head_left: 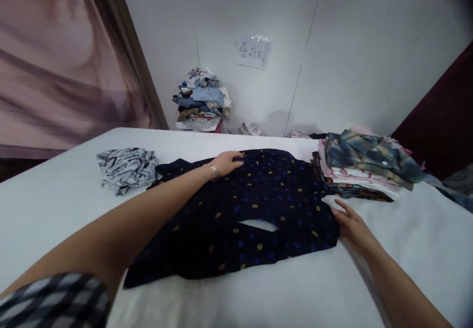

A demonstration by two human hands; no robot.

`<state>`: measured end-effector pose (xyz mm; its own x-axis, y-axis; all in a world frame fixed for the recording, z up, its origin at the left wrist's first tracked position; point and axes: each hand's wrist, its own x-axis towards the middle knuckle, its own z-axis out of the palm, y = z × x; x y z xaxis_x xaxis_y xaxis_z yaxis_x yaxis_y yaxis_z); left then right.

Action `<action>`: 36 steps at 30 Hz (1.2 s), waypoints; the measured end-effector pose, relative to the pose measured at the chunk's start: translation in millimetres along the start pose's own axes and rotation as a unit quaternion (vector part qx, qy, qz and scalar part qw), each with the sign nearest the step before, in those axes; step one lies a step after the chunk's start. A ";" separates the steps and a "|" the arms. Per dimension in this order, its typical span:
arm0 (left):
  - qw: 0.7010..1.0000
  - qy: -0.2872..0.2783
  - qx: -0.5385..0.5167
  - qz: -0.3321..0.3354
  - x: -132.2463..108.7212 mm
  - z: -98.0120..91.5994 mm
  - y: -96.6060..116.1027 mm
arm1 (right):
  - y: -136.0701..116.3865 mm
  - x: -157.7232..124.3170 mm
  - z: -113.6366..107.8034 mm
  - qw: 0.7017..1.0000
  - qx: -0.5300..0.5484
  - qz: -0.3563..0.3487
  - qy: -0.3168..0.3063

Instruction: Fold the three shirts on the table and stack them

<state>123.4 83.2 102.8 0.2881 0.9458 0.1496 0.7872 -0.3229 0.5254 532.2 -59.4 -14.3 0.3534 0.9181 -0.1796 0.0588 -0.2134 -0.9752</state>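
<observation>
A dark navy shirt (pixel 266 185) with yellow and blue spots lies spread on the white table. White shows through a slim gap in its near part. My left hand (pixel 226 163) rests on the far part of the shirt, fingers slightly bent and apart. At the shirt's right edge is my right hand (pixel 351 227), its fingers spread and touching the fabric; the fingertips nearest the cloth are partly hidden.
A crumpled black-and-white printed garment (pixel 127 168) lies to the left. Folded shirts (pixel 369 158) are stacked at the right. Behind the white table (pixel 66 185), a tall clothes pile (pixel 203 101) stands against the wall under a handwritten sign (pixel 253 53). A pink curtain (pixel 62 72) hangs at left.
</observation>
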 end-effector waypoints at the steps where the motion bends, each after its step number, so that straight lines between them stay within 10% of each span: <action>1: 1.000 0.002 -0.013 -0.008 -28.0 -2.6 -12.1 | 2.8 -4.7 0.0 1.000 0.021 0.015 -0.016; 6: 0.996 0.032 -0.061 -0.064 -167.3 -9.5 -48.9 | 1.1 -21.3 7.1 0.999 0.022 0.026 -0.036; 12: 0.991 0.071 0.005 -0.111 -268.7 12.8 -64.2 | 4.0 -58.3 31.2 0.930 -0.256 -0.264 0.015; 18: 0.983 0.106 0.113 -0.095 -275.3 28.0 -73.4 | -0.8 -130.4 104.7 0.791 -0.389 -0.353 -0.314; 24: 0.972 0.058 0.207 -0.090 -246.6 22.9 -63.3 | -9.3 -134.9 152.3 0.738 -0.469 -0.406 -0.265; 31: 0.964 0.081 0.228 -0.112 -246.7 -3.9 -55.2 | -29.3 -135.2 94.2 0.855 -0.217 -0.392 -0.261; 36: 0.970 0.121 0.210 -0.035 -271.3 -7.6 -57.4 | -19.3 -141.3 14.6 0.963 0.091 -0.205 -0.148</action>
<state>-4.1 -154.6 38.5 0.1289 0.9296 0.3452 0.9675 -0.1943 0.1620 467.6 -180.2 28.0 0.0529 0.9736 0.2220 -0.0383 0.2241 -0.9738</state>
